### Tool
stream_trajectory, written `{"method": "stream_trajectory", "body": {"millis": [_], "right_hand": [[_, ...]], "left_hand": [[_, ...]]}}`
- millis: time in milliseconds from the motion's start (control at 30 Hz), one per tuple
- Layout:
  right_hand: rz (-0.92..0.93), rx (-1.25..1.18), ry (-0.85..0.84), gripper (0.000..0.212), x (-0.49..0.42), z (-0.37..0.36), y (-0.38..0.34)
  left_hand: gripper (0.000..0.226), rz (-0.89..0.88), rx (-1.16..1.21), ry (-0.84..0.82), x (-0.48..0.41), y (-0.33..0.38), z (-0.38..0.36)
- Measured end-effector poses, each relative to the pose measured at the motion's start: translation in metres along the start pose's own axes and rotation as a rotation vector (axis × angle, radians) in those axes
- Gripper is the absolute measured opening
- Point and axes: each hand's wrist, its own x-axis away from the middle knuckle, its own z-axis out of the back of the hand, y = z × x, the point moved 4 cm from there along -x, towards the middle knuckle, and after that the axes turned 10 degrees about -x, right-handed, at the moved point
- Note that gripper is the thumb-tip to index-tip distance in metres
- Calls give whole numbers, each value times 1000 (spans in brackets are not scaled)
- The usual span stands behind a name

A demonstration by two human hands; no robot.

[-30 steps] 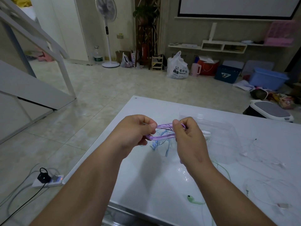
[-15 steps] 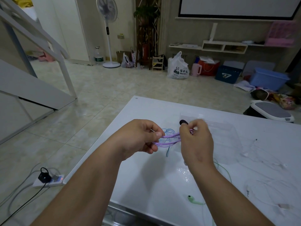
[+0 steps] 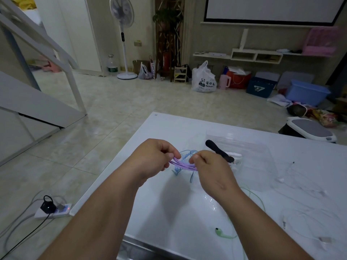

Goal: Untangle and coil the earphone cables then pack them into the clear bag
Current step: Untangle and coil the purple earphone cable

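Pinched at both ends, a thin purple earphone cable (image 3: 183,164), gathered into several parallel strands, is held just above a glossy white table (image 3: 169,207). Its left end is nipped between the thumb and curled fingers of the left hand (image 3: 154,158); its right end is enclosed by the curled fingers of the right hand (image 3: 210,169). A short span of the bundle is stretched between the two hands, which are close together but not touching. Directly beneath and behind that span, a pale blue earphone cable (image 3: 185,153) is seen in a loose tangle on the table, one strand trailing toward the viewer. Beyond the right hand, a clear plastic bag (image 3: 257,158) is laid flat; an oblong black object (image 3: 216,150) and something small and white are seen at its left end, and whether they are inside it cannot be told. Near the table's front edge a green earbud (image 3: 219,233) with its thin cord is found. Fine white earphone cables (image 3: 300,214) are spread over the right of the table. On the tiled floor to the left, a white power strip (image 3: 54,211) is noted.
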Motion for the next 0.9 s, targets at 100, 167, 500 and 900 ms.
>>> {"method": "stream_trajectory", "body": {"millis": [100, 167, 500, 900], "right_hand": [[30, 76, -62, 45, 6, -3, -8], [40, 96, -139, 53, 9, -5, -13], [121, 183, -319, 40, 8, -11, -8], [100, 99, -370, 35, 12, -15, -7]], "left_hand": [[31, 3, -15, 28, 0, 1, 1], [29, 2, -4, 62, -1, 1, 3], [28, -3, 40, 133, -1, 2, 6], [16, -57, 98, 271, 0, 5, 15]]}}
